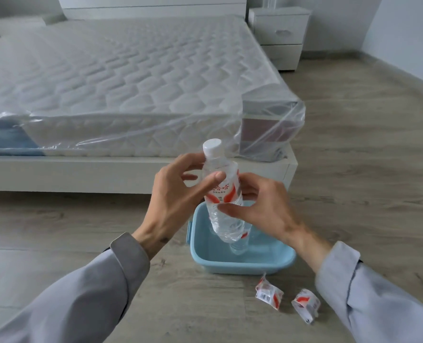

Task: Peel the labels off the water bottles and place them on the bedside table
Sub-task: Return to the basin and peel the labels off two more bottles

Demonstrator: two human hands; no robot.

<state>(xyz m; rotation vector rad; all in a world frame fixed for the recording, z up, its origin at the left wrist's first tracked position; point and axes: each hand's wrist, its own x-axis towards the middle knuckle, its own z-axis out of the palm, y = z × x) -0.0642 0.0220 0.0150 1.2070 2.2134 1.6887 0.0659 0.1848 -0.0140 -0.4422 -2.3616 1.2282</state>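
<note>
I hold a clear water bottle (pixel 224 219) with a white cap upright above a light blue tub (pixel 240 264). Its red and white label (pixel 227 193) is still wrapped round the upper body. My left hand (pixel 178 194) grips the bottle near the shoulder, thumb across the label. My right hand (pixel 255 206) pinches the bottle at the label's lower edge. Another bottle (pixel 240 245) lies in the tub, mostly hidden behind the held one. Two peeled labels (pixel 268 292) (pixel 305 305) lie crumpled on the floor in front of the tub. The white bedside table (pixel 279 33) stands far back right.
A bed with a plastic-wrapped mattress (pixel 121 78) fills the left and middle of the room. A wooden floor (pixel 366 157) stretches to the right, between the bed and the wall, up to the bedside table.
</note>
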